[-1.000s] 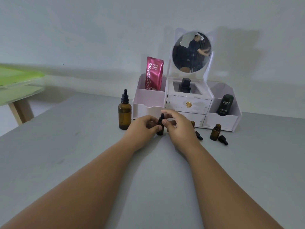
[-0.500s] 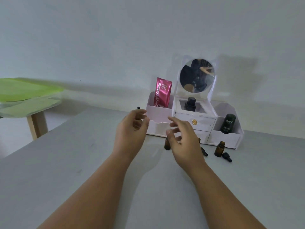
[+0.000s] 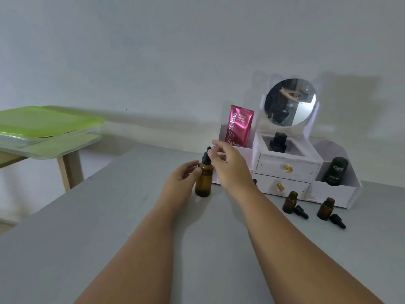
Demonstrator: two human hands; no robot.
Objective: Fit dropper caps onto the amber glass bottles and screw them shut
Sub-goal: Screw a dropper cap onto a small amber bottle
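Amber bottle (image 3: 203, 181): the large one; upright on the counter (image 3: 109, 216), just left of the white organizer (image 3: 285, 172), between the two grips.
Dropper cap (image 3: 206, 155): black, seated on the large bottle's neck; how far it is threaded down cannot be read.
Left grip (image 3: 180, 179): fingers loosely curved, nothing clasped; thumb tip at the bottle's shoulder, apparently touching.
Right grip (image 3: 230, 167): fingers relaxed and spread, nothing held; index tip just beside the cap's bulb, contact not confirmed.
Small bottle A (image 3: 289, 201): upright, neck open, in front of the organizer's drawers.
Loose cap A (image 3: 301, 212): lying on the counter just beside bottle A.
Small bottle B (image 3: 326, 208): upright, neck open, to the right of A.
Loose cap B (image 3: 337, 221): lying on the counter just beside bottle B.
Hidden: a small black tip is seen behind the right wrist; its owner cannot be told.
Step in hand (judged): the large bottle's cap is being approached for tightening; no hold has been taken yet.
Progress (judged): A and B remain uncapped, well apart from both grips.
Next move (judged): the body is to be clasped by the left grip to prevent rotation; the cap's hard collar, not the soft bulb, is to be pinched by the right grip and turned until firm.
Caution (judged): a tall, narrow glass bottle may be tipped by a sideways push at cap height.
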